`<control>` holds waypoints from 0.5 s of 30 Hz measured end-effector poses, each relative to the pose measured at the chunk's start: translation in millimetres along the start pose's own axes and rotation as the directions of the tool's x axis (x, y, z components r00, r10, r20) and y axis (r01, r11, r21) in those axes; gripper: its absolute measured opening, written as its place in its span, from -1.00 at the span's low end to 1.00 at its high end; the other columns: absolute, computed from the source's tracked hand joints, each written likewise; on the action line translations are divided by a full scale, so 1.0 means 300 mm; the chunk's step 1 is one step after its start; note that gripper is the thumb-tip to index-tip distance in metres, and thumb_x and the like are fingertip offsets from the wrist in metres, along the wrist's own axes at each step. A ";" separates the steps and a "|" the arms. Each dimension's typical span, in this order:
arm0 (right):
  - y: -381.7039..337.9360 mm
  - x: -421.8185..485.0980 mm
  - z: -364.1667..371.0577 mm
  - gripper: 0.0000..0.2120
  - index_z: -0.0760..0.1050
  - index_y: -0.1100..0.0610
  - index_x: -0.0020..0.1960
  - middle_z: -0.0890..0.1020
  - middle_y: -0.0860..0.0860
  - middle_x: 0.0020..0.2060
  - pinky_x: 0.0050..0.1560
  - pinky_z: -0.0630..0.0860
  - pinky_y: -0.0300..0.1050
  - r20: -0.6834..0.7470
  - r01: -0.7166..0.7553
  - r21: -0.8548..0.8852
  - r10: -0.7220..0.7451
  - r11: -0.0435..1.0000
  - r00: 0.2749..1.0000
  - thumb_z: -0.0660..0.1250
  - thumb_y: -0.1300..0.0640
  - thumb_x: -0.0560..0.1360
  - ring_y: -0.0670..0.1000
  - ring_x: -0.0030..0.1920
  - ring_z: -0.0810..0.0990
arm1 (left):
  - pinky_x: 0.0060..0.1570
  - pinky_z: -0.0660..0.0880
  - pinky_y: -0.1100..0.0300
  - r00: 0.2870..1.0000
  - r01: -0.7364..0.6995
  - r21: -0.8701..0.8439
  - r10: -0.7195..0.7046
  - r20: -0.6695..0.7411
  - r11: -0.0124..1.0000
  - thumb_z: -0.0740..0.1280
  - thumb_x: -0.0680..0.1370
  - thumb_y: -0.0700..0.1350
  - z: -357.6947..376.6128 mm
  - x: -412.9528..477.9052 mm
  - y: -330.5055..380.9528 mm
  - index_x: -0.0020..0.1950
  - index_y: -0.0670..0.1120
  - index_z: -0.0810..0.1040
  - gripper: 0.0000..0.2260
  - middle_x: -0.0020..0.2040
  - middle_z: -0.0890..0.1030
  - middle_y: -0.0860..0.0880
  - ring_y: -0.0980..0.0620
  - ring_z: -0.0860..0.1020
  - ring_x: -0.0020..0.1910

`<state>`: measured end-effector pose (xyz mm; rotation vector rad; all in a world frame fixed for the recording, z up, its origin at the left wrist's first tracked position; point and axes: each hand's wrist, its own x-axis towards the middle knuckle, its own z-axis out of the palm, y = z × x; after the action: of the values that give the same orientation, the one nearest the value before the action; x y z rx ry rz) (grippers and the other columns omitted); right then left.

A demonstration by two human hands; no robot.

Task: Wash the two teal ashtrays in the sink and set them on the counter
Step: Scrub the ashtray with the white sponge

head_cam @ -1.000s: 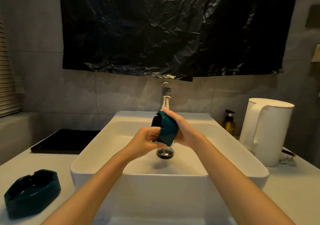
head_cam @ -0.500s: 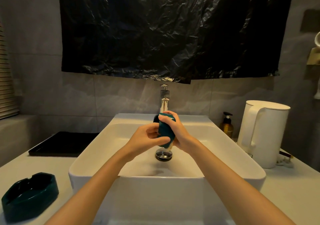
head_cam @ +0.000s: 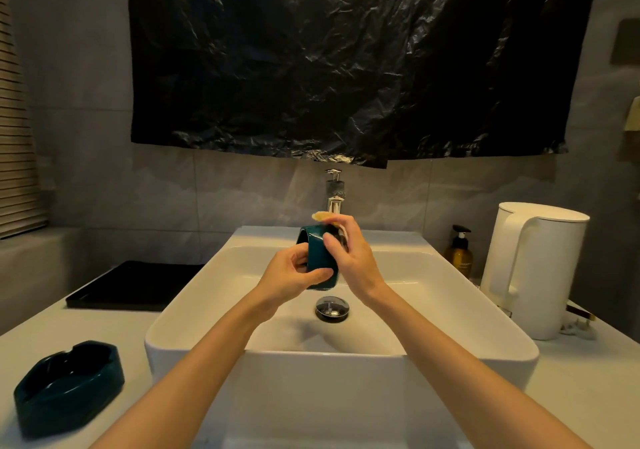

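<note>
Head view: forearms stretched over the sink, hands together above the drain.
Left hand: curled round the lower edge of the held ashtray, tipped on its side.
Right hand: thumb on its wall, fingers hooked over the top; yellowish bit at the fingertips, perhaps a sponge.
Writing: bottle label unreadable.
Second ashtray: upright by the counter front-left corner, a stretch of counter between it and the sink.

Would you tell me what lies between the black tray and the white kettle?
Head view: the white sink, where the left hand and right hand hold a teal ashtray.
</note>
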<state>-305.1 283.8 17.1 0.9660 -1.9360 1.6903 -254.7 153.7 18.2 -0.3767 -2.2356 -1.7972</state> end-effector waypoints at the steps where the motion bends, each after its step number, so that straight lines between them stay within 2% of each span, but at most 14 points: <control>1: 0.011 -0.007 -0.001 -0.76 0.38 -0.12 0.19 0.49 -0.12 0.17 0.16 0.50 -0.10 0.004 0.098 -0.114 -0.099 0.989 0.995 0.21 0.11 0.56 0.01 0.21 0.45 | -0.20 0.55 0.37 1.000 -0.014 0.008 0.014 -0.002 1.000 0.43 0.47 -0.20 -0.002 0.000 -0.003 0.14 0.00 0.50 -0.72 -0.02 0.64 0.06 0.08 0.62 -0.05; 3: 0.014 -0.017 0.003 -0.72 0.40 -0.05 0.23 0.47 -0.16 0.16 0.24 0.40 -0.19 0.016 0.195 -0.257 -0.197 0.947 0.980 0.21 0.13 0.53 -0.06 0.24 0.38 | -0.17 0.55 0.33 0.999 -0.047 0.046 0.047 0.001 0.998 0.44 0.46 -0.20 -0.004 -0.004 -0.006 0.13 -0.04 0.53 -0.73 -0.03 0.65 0.02 0.05 0.64 -0.05; 6: 0.016 -0.008 0.004 -0.73 0.49 -0.01 0.22 0.49 -0.18 0.18 0.28 0.25 -0.33 0.046 0.234 -0.383 -0.235 0.893 0.971 0.16 0.07 0.56 -0.16 0.26 0.30 | -0.09 0.58 0.27 0.996 -0.093 0.109 0.092 0.019 0.990 0.44 0.45 -0.24 -0.003 -0.010 -0.014 0.14 -0.09 0.55 -0.72 -0.01 0.66 -0.03 0.02 0.64 -0.03; 8: 0.019 0.012 0.002 -0.72 0.51 -0.10 0.17 0.49 -0.30 0.13 0.27 0.25 -0.30 0.034 0.152 -0.368 -0.150 0.917 0.988 0.08 0.00 0.58 -0.19 0.21 0.33 | -0.08 0.56 0.33 0.992 -0.121 0.185 0.114 0.048 0.975 0.43 0.45 -0.24 0.000 -0.013 -0.018 0.15 -0.09 0.53 -0.71 0.01 0.65 -0.03 0.04 0.63 -0.02; 10: 0.006 0.029 -0.001 -0.71 0.51 -0.17 0.10 0.47 -0.39 0.02 0.23 0.36 -0.18 0.002 0.039 -0.289 -0.041 0.957 0.999 0.03 -0.03 0.58 -0.18 0.13 0.41 | -0.10 0.54 0.38 0.991 -0.128 0.208 0.115 0.073 0.970 0.43 0.45 -0.25 0.006 -0.016 -0.019 0.16 -0.05 0.51 -0.69 0.01 0.63 0.02 0.08 0.61 -0.03; 11: 0.001 0.028 -0.004 -0.70 0.53 -0.16 0.08 0.48 -0.40 -0.01 0.21 0.39 -0.17 -0.012 0.041 -0.271 -0.046 0.962 0.999 0.03 -0.02 0.58 -0.18 0.11 0.43 | -0.11 0.54 0.39 0.990 -0.126 0.209 0.111 0.082 0.970 0.43 0.46 -0.25 0.007 -0.017 -0.018 0.16 -0.03 0.51 -0.68 0.00 0.62 0.03 0.10 0.61 -0.04; 15: 0.007 0.000 -0.012 -0.70 0.62 -0.01 0.05 0.57 -0.27 0.04 0.25 0.32 -0.26 -0.012 0.254 -0.353 -0.276 0.900 0.961 0.09 0.10 0.61 -0.15 0.19 0.43 | 0.03 0.57 0.22 0.990 -0.128 0.195 0.113 0.087 0.972 0.44 0.45 -0.25 0.004 -0.015 -0.012 0.18 -0.08 0.52 -0.68 0.02 0.65 -0.03 0.01 0.62 0.01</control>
<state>-307.1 287.3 16.4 0.9733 -1.8781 1.1616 -251.8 154.1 13.1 -0.5342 -2.3621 -1.5049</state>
